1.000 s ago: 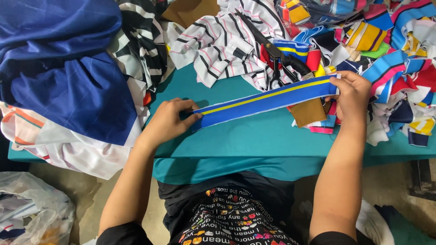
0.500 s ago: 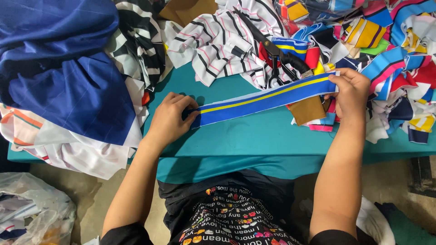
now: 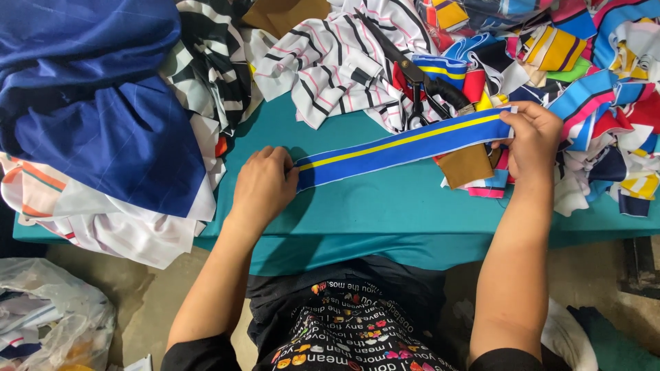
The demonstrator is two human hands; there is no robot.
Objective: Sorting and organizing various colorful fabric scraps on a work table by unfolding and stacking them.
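Across the middle of a teal table [image 3: 385,206], seen from above, a long blue band with a yellow stripe [image 3: 405,145] is stretched between 2 bare hands. Its long axis runs from lower left to upper right, rising gently toward the right. The left hand [image 3: 265,184] lies palm down at the band's lower left end, fingers pinning that end to the table. The right hand [image 3: 533,137] is pinched shut on the upper right end, thumb and fingers closed over the cloth, holding it a little above a heap of bright multicoloured scraps [image 3: 591,82]. The 2 hands sit well apart, 1 at each end, so neither is nearer the band. Black-handled scissors [image 3: 416,86] lie just beyond the band, on striped white fabric [image 3: 337,62]. Folded blue cloth [image 3: 89,96] is piled at the far left.
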